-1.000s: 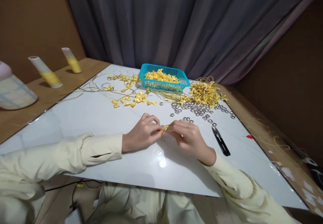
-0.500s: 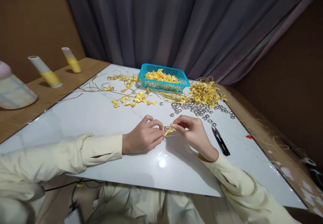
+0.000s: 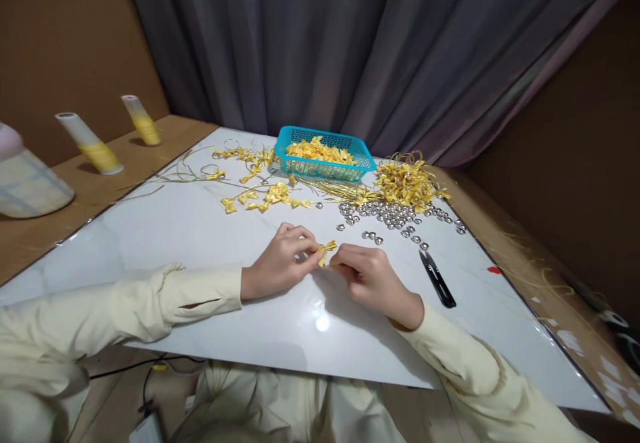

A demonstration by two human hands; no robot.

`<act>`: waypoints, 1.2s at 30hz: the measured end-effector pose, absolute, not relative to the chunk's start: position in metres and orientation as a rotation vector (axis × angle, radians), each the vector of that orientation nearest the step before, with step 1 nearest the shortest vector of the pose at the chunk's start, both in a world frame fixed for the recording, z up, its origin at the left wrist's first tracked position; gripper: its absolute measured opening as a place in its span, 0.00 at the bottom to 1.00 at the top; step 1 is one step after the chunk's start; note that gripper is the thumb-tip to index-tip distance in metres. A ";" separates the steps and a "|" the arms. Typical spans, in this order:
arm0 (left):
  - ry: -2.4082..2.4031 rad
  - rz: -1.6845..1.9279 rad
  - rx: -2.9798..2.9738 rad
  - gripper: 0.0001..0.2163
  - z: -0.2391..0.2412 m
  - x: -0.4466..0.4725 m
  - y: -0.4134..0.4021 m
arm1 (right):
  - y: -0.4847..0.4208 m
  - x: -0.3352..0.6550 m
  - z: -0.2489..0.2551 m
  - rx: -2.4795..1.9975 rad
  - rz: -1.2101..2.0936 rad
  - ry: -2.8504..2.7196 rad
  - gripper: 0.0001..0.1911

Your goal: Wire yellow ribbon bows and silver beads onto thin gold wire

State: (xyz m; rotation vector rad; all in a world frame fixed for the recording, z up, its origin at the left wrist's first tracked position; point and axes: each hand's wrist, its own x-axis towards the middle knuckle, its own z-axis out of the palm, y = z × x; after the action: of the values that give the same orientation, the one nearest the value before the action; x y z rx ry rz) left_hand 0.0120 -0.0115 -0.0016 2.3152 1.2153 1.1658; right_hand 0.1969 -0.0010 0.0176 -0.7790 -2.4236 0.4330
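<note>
Bow: ribbon bow (image 3: pixel 326 251), well in front of the basket (image 3: pixel 325 153), just over the table (image 3: pixel 200 230).
Left: left hand (image 3: pixel 278 264), fingers pinching the bow's left side.
Right: right hand (image 3: pixel 369 276), fingers pinching its right side; both equally near.

one turquoise basket (image 3: pixel 325 163), two thread cones (image 3: pixel 90 142), one black clipper (image 3: pixel 437 280), one pinched bow (image 3: pixel 327 250)

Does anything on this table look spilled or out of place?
Nothing damaged, just scatter: yellow bows lie outside the blue basket, silver pieces sit loose on the white board, and stray strands trail past its right edge.
</note>
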 end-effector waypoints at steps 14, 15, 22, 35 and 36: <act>1.219 1.019 2.002 0.12 0.005 0.014 -0.006 | -0.011 0.186 0.009 -1.049 -0.409 -2.723 0.11; 1.213 1.014 2.000 0.12 0.006 0.014 -0.007 | -0.011 0.186 0.008 -1.037 -0.411 -2.734 0.10; 1.187 0.957 1.869 0.12 0.009 0.015 -0.009 | -0.011 0.187 0.007 -1.027 -0.314 -2.779 0.10; 1.098 0.899 1.504 0.10 0.016 0.015 -0.009 | -0.010 0.188 0.006 -1.054 -0.167 -2.720 0.14; 1.089 0.898 1.481 0.10 0.016 0.015 -0.009 | -0.010 0.187 0.007 -1.061 -0.145 -2.717 0.14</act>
State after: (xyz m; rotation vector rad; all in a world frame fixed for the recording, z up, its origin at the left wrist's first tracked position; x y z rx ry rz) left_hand 0.0151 -0.0090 0.0157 1.4815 1.0892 0.8978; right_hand 0.1874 -0.0099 0.0068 -1.0610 -2.7167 -0.1446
